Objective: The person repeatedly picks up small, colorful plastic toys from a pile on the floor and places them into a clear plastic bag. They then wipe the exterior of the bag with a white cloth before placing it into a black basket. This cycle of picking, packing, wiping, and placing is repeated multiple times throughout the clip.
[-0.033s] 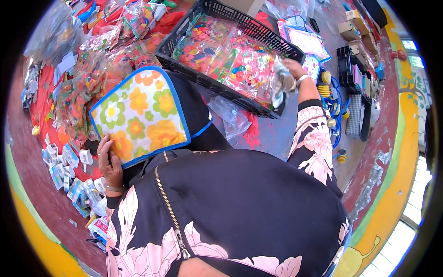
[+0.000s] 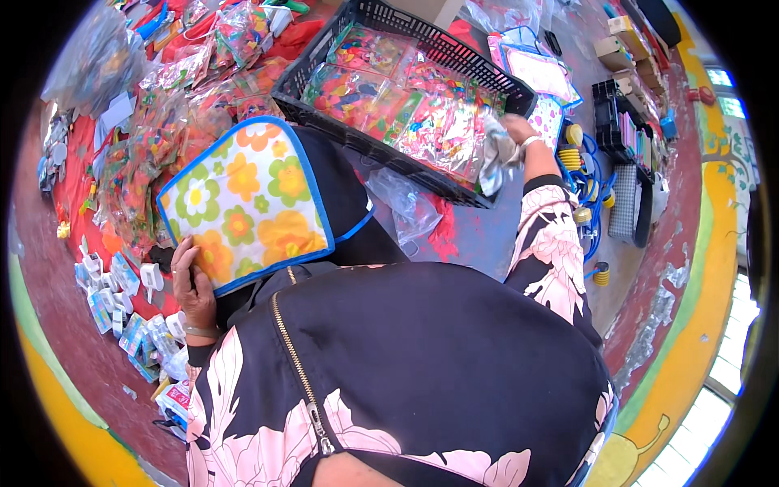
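The left hand (image 2: 193, 290), loosely half open, touches the floral pad (image 2: 243, 203) just beyond it. Farther off, the right hand (image 2: 519, 135) is closed around a rag (image 2: 497, 154); to its left, bags (image 2: 434, 130) lie in a crate (image 2: 428, 173).

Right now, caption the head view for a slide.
Right hand holding a pale cloth at a black crate of bagged colourful pieces; left hand at the edge of a flowered fabric panel.
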